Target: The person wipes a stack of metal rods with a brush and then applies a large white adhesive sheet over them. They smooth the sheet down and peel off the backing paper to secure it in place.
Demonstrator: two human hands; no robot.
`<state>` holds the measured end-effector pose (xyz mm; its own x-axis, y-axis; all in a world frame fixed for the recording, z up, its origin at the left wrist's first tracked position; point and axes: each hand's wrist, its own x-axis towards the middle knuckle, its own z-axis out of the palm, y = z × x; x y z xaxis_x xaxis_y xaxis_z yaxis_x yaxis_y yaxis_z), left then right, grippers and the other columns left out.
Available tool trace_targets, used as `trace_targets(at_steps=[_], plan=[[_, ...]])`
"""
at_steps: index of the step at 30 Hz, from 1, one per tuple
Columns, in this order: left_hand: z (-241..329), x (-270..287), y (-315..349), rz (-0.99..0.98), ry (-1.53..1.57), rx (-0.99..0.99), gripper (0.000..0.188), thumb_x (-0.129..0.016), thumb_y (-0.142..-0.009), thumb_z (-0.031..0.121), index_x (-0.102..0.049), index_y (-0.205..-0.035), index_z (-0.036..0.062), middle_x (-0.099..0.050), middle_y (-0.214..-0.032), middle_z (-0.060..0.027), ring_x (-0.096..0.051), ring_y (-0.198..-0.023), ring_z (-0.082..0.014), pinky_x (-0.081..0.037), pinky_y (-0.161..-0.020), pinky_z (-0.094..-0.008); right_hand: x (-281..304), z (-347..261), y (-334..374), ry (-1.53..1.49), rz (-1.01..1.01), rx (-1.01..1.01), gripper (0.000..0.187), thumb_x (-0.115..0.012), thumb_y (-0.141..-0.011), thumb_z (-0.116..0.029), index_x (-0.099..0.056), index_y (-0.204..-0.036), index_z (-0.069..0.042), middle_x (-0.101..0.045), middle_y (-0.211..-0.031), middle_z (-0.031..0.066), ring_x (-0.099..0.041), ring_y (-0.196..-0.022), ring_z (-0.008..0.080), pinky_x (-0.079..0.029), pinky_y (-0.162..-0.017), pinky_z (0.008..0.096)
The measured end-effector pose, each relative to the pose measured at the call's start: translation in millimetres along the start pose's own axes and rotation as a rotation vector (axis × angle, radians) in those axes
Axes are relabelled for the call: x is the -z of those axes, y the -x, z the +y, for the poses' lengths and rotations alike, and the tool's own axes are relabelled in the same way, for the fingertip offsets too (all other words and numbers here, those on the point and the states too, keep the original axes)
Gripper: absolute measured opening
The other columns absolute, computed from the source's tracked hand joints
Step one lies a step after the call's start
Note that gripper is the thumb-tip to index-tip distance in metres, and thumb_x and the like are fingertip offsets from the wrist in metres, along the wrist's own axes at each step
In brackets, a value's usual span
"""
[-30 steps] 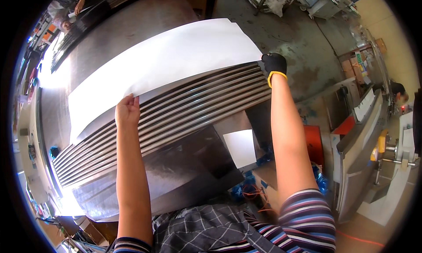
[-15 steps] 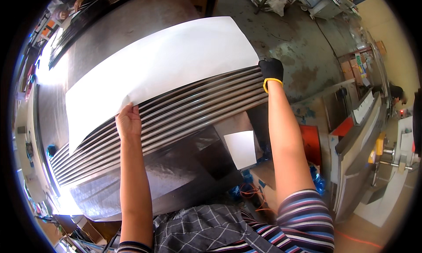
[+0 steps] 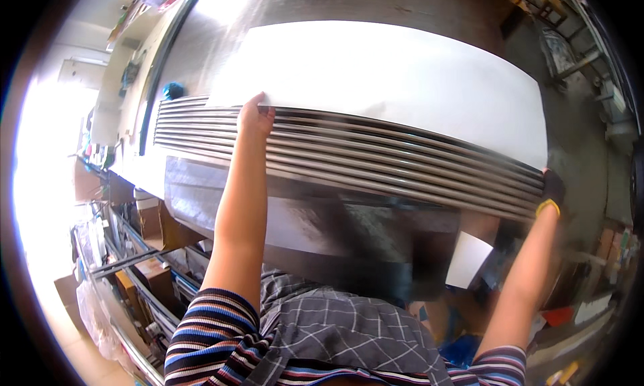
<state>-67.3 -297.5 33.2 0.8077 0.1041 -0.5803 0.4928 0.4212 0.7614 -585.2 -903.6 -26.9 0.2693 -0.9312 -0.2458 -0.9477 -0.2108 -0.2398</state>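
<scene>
A large white sheet (image 3: pixel 402 71) lies over the far part of a row of long, dark metal tubes (image 3: pixel 376 148). My bare left hand (image 3: pixel 255 121) is closed on the sheet's near edge, close to its left end, with the fingertips on the white surface. At the near right corner of the sheet is my right hand (image 3: pixel 551 188), in a black glove with a yellow cuff. Its fingers look closed on that corner, though they are partly hidden and a little blurred. Several tubes run between my two hands, just nearer than the sheet.
The tubes rest on a metal-topped table (image 3: pixel 302 4). A small white sheet (image 3: pixel 468 260) lies near its front right. Something blue (image 3: pixel 173 90) sits by the tubes' left ends. Shelving with cardboard boxes (image 3: pixel 157 218) stands at left, and a metal rack (image 3: pixel 577 61) at far right.
The view has turned left. My left hand has shifted along the sheet's near edge toward its left end. My right hand stays at the right corner.
</scene>
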Motion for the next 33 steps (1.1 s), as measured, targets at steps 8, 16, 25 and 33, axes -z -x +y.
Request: trace_targets(at_steps=[8,16,25,33], plan=[[98.3,62.7,-66.7,-0.145,-0.362,-0.02,0.013,-0.065,-0.091,0.012,-0.059,-0.099,0.0037,-0.063,-0.088,-0.0092,-0.064,-0.081,-0.0209,-0.057,-0.066,-0.0283,-5.9,33.1,-7.3,-0.298,0.013,-0.026,0.043,-0.06,-0.087,-0.036,-0.068,-0.102,0.003,-0.069,-0.095,0.0117,-0.06,-0.086,0.0196,-0.046,-0.082,0.0359],[114.7,77.4,-99.3,-0.045,-0.804,-0.178,0.019,-0.074,-0.083,0.017,-0.066,-0.092,0.002,-0.065,-0.075,-0.0052,-0.064,-0.062,-0.0126,-0.047,-0.046,-0.022,-0.2,45.7,-11.3,-0.285,0.051,0.035,0.043,-0.057,-0.09,-0.035,-0.068,-0.104,0.004,-0.069,-0.099,0.0121,-0.059,-0.089,0.0197,-0.044,-0.084,0.0341],[95.9,113.1,-147.7,0.153,-1.394,-0.569,0.038,-0.073,-0.075,0.037,-0.073,-0.096,0.0054,-0.072,-0.092,-0.0131,-0.068,-0.09,-0.0263,-0.051,-0.083,-0.036,-2.5,28.6,-6.1,-0.388,0.089,-0.035,0.041,-0.061,-0.089,-0.031,-0.067,-0.105,0.006,-0.068,-0.101,0.0103,-0.058,-0.09,0.0172,-0.044,-0.086,0.0328],[82.9,74.2,-87.4,0.418,-1.726,-0.531,0.039,-0.061,-0.084,0.046,-0.07,-0.108,0.0168,-0.067,-0.115,-0.0106,-0.06,-0.112,-0.0322,-0.045,-0.092,-0.0502,3.6,17.4,5.3,-0.078,0.037,0.093,0.051,-0.053,-0.091,-0.042,-0.066,-0.109,0.004,-0.068,-0.11,0.0198,-0.063,-0.099,0.0282,-0.045,-0.088,0.0364]])
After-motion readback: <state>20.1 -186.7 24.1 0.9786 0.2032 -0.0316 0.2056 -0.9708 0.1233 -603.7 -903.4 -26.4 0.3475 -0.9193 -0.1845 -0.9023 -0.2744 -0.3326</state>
